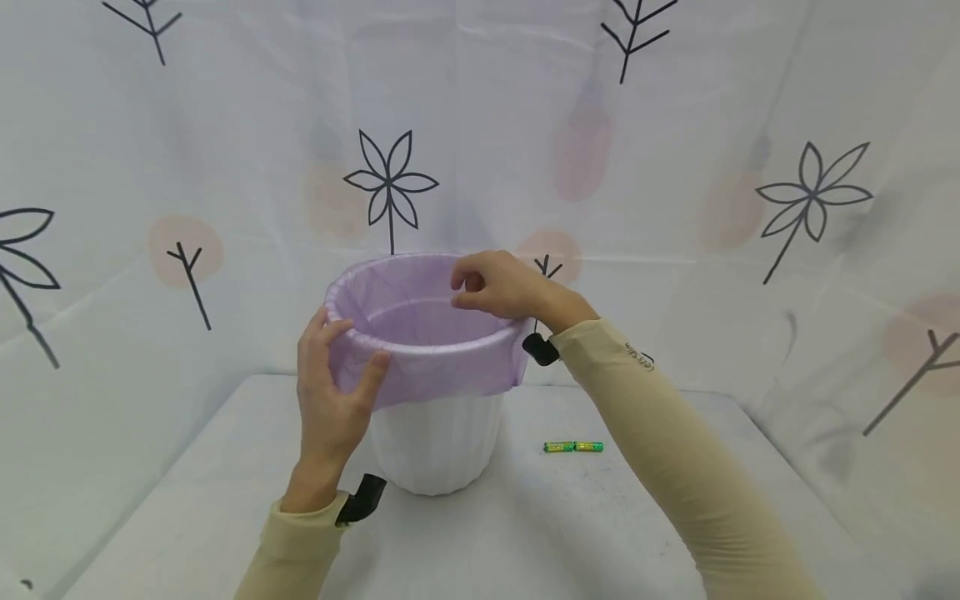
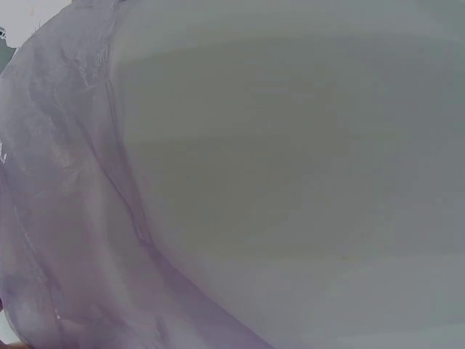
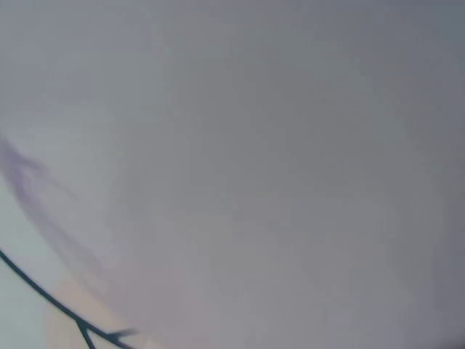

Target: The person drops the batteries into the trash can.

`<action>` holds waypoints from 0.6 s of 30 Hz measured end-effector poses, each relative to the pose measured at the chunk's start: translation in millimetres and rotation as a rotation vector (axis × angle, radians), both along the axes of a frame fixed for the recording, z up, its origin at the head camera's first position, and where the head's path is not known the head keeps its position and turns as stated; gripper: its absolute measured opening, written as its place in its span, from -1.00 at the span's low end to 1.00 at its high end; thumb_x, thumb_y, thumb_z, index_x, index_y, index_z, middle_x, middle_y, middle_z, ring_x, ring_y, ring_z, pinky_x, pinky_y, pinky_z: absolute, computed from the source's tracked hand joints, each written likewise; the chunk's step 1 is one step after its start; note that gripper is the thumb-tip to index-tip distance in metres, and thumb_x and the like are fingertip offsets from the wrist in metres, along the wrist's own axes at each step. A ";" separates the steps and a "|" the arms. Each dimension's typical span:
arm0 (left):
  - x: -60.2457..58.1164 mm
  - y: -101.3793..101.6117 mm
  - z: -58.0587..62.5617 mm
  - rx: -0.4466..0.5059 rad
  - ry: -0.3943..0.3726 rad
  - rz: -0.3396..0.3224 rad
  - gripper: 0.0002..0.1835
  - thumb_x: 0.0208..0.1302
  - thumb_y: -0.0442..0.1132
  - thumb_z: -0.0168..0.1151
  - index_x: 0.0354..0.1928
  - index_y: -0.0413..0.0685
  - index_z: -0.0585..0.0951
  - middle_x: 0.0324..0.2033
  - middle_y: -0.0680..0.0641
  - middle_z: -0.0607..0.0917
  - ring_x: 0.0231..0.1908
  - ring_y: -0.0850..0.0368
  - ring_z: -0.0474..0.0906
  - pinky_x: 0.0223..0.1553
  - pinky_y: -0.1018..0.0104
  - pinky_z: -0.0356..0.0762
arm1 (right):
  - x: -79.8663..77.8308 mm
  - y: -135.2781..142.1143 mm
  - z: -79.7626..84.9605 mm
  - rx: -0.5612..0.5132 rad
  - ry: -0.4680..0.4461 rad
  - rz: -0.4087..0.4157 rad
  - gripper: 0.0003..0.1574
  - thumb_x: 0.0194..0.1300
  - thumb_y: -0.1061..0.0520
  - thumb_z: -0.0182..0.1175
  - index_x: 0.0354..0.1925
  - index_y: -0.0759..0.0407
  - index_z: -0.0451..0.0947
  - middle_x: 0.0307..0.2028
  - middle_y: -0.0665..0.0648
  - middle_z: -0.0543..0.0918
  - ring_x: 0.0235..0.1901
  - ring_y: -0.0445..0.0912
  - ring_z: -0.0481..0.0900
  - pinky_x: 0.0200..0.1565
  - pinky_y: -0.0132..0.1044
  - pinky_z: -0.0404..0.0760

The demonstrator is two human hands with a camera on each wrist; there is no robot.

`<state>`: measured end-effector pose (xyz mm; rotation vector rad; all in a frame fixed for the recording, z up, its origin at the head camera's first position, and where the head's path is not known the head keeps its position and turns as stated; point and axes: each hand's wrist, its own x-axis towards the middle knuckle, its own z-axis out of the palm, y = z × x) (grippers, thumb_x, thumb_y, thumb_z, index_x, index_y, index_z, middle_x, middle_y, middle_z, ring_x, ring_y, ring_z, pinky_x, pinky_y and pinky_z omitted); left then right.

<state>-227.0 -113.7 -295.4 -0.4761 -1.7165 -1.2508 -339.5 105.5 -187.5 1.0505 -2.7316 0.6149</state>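
A lilac trash bag [image 1: 442,372] lines a white ribbed trash can [image 1: 438,446], its top folded down outside the rim. My left hand [image 1: 330,392] grips the bag at the can's left side, fingertips over the rim and thumb against the outer fold. Above the right part of the opening is my right hand [image 1: 498,283], fingers loosely curled and nothing visible between thumb and forefinger. The left wrist view shows the folded bag [image 2: 65,167] close beside the can's white wall [image 2: 305,182]. Mostly a blurred pale surface fills the right wrist view.
Two green-and-yellow batteries [image 1: 573,447] lie end to end on the white table [image 1: 585,533], right of the can. Behind the table hangs a white cloth [image 1: 480,100] printed with flowers and twigs. Beige sleeves cover both forearms.
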 end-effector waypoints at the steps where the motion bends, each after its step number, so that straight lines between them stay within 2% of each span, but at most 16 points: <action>1: 0.4 0.3 0.5 -0.001 0.001 0.004 -0.49 0.06 -0.33 0.32 0.08 -0.26 0.42 0.29 -0.30 0.29 0.25 -0.20 0.22 0.11 -0.26 0.23 | 1.7 3.5 0.7 -0.021 0.013 -0.003 -0.77 0.22 0.04 0.26 -0.17 0.09 0.58 -0.39 0.04 0.58 -0.32 -0.11 0.48 -0.18 -0.26 0.46; 5: 0.6 0.9 0.1 0.004 0.000 0.001 -0.49 0.05 -0.33 0.33 0.08 -0.26 0.42 0.29 -0.31 0.29 0.25 -0.20 0.21 0.12 -0.27 0.22 | 12.1 21.1 1.5 -0.103 0.071 -0.007 -0.84 0.22 0.05 0.27 -0.24 0.07 0.59 -0.42 0.01 0.59 -0.36 -0.14 0.49 -0.22 -0.26 0.46; 10: 1.2 2.7 -0.8 0.012 0.004 -0.001 -0.49 0.07 -0.33 0.33 0.08 -0.29 0.42 0.28 -0.33 0.30 0.23 -0.23 0.23 0.11 -0.26 0.23 | 28.7 48.9 -1.5 -0.154 0.135 -0.005 -0.87 0.24 0.07 0.26 -0.26 0.09 0.62 -0.44 0.00 0.59 -0.39 -0.14 0.48 -0.27 -0.28 0.48; 18: 1.8 2.8 1.5 0.019 0.039 -0.001 -0.50 0.07 -0.34 0.32 0.06 -0.34 0.42 0.25 -0.35 0.32 0.20 -0.23 0.25 0.10 -0.22 0.26 | 51.4 93.4 -21.2 -0.142 0.103 -0.072 -0.87 0.28 0.03 0.22 -0.23 0.03 0.60 -0.43 -0.02 0.57 -0.44 -0.11 0.47 -0.35 -0.26 0.48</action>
